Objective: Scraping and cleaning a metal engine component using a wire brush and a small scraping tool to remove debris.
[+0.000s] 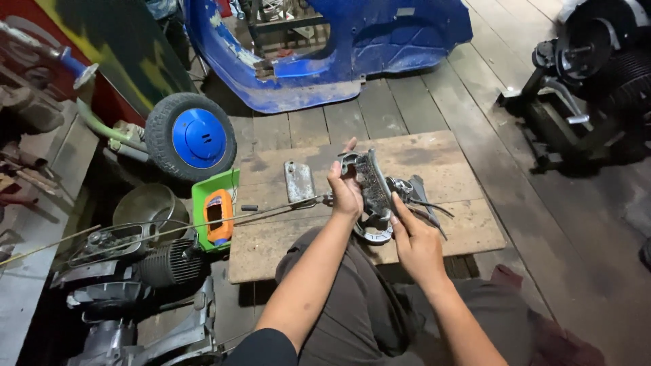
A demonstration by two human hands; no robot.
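My left hand grips the left side of a grimy metal handlebar-head assembly, held upright above a wooden board. My right hand holds the same assembly from below and to the right, fingers near its round chrome ring. Dark cables trail out to the right, and a thin control cable runs left from the part. A flat grey metal plate lies on the board just left of my left hand.
A green tray holding an orange tool sits left of the board. A small wheel with a blue hub, a blue scooter body, a metal bowl and an engine lie around; another engine on a stand is at right.
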